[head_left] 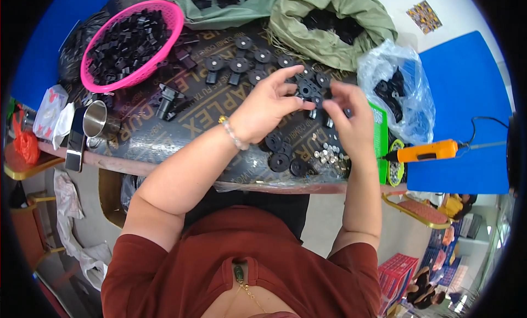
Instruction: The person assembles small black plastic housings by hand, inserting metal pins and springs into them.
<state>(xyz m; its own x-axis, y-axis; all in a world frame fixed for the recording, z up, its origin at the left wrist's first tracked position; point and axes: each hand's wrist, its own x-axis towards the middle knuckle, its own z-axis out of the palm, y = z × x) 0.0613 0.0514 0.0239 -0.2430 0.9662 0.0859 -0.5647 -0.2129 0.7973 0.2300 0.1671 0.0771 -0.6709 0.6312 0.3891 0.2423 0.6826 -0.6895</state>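
Observation:
My left hand (269, 106) reaches over the table with fingers and thumb apart, beside a group of black plastic parts with round heads. Its thumb tip comes close to a black round part (306, 90). Across from it, my right hand (352, 112) has bent fingers at the same group; they are blurred, and whether they pinch anything is unclear. Farther left stand several similar round-headed parts (214, 63) in rows. Below my hands lie loose black discs (279, 162) and a small pile of shiny metal pieces (329, 153).
A pink basket (174, 51) of black parts is at the far left. Green sacks (280, 16) and a clear plastic bag (420, 109) line the back. At right are a green tray (380, 148) and an orange electric screwdriver (427, 151). A metal mug (95, 120) stands left.

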